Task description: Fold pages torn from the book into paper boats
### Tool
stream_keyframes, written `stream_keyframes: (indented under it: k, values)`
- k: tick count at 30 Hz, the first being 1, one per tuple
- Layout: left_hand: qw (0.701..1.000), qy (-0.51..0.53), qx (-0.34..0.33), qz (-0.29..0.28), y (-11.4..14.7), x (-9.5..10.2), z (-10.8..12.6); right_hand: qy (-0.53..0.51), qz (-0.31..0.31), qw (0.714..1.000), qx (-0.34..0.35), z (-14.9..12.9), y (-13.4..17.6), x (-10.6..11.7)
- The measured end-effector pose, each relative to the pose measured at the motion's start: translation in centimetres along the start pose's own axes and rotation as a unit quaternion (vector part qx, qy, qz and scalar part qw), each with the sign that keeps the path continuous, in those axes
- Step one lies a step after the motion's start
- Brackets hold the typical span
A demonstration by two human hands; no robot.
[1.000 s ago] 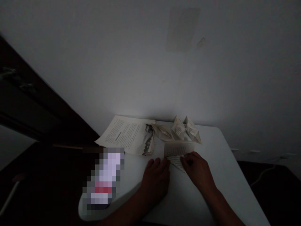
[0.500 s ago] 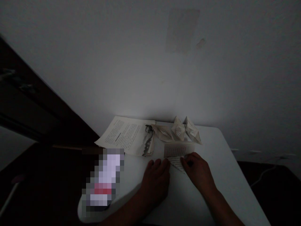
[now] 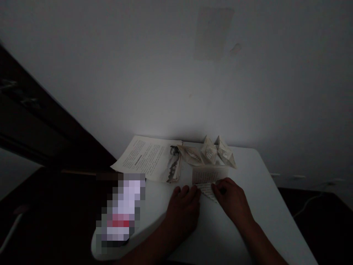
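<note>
A printed sheet of paper (image 3: 208,189), folded to a downward point with an upright flap behind, lies between my two hands on the white table. My left hand (image 3: 184,206) rests on the table with fingers curled, their tips gripping the sheet's left corner. On the other side, my right hand (image 3: 232,198) is closed, thumb and forefinger pinching the right edge of the fold. Just beyond stand folded paper boats: one at the left (image 3: 190,154), one in the middle (image 3: 209,151) and one at the right (image 3: 226,152).
A stack of printed pages (image 3: 146,158) lies at the table's back left. Nearer me on the left is a pixelated pale object (image 3: 125,209). The white table (image 3: 267,206) meets the wall (image 3: 165,73) at the back. A dark door (image 3: 41,121) stands to the left.
Both hands stay almost in place on the folded paper; the left fingertips have shifted very slightly to the right. The boats and pages have not moved.
</note>
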State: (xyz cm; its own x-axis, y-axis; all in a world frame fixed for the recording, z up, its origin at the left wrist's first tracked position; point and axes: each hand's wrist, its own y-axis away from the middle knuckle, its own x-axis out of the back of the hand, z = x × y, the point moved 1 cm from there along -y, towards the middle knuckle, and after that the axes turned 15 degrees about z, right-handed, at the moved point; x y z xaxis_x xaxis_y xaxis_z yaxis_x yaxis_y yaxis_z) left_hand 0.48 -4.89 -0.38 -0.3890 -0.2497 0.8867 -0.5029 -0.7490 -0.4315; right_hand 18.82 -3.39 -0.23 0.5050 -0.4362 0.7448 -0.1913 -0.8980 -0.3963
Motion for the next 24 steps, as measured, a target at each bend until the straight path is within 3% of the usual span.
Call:
stream_keyframes:
  k: [8,24]
  values:
    - [1.000,-0.009,-0.018,0.006,0.31,-0.33,0.07,0.008,0.007,1.000,0.004,0.22,0.04,-0.20]
    - [0.999,0.010,-0.007,-0.038,-0.32,0.36,0.17,0.016,-0.009,1.000,-0.001,-0.07,-0.03,-0.01]
